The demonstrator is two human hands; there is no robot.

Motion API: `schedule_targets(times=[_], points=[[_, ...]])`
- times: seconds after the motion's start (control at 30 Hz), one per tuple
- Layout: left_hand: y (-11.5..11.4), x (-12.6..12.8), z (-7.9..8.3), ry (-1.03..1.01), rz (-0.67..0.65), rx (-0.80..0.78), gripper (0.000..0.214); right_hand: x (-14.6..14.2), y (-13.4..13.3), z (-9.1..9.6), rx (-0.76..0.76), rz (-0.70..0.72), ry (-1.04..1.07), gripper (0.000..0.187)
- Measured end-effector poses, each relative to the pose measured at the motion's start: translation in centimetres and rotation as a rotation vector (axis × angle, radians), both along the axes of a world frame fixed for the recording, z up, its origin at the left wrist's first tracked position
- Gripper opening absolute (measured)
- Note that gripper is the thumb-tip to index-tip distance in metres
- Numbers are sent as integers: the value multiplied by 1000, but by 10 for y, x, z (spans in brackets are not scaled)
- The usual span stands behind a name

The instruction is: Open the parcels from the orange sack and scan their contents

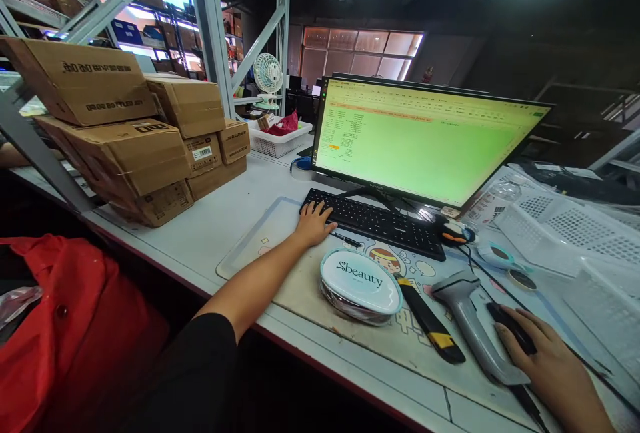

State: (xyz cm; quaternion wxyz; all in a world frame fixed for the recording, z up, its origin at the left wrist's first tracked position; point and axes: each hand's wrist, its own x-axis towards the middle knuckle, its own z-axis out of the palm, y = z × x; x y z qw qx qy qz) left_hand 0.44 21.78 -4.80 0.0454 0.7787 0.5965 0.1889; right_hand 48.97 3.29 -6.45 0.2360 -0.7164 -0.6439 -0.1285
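Observation:
My left hand (314,225) rests with its fingertips on the left end of a black keyboard (380,223), holding nothing. My right hand (547,363) is over a black computer mouse (511,327), gripping it, beside a grey handheld barcode scanner (467,316) that lies on the desk mat. Between my hands lie a round white "beauty" tin (360,284) and a black-and-yellow box cutter (430,321). A thin pen (346,239) sits just below my left hand. A monitor (420,139) showing a green-tinted spreadsheet stands behind the keyboard.
Stacked cardboard boxes (125,133) sit at the desk's left end by steel shelving (210,26). A white basket (277,139) holding red material stands behind them, near a small fan (267,74). White plastic crates (565,229) lie at the right. A red bag (70,336) hangs below the desk's front edge.

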Motion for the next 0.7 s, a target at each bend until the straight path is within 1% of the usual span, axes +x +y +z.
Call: schedule_targets(times=[0.1,0.3,0.5,0.57,0.7], points=[[1,0,-1,-2,-1,4,62,-1,1,3,-74,-17,82,75],[0,0,0,-9,0,-1,63,-7,0,11,-64,13,144,71],[-1,0,1,-18,-8,-7,62,-11,0,14,-118,-47,163,76],[-2,0,2,-21,-9,-10,63,-10,1,13,-110,-53,166,76],[-3,0,4,-25,-11,-15,63,-7,1,10,-53,-33,174,72]])
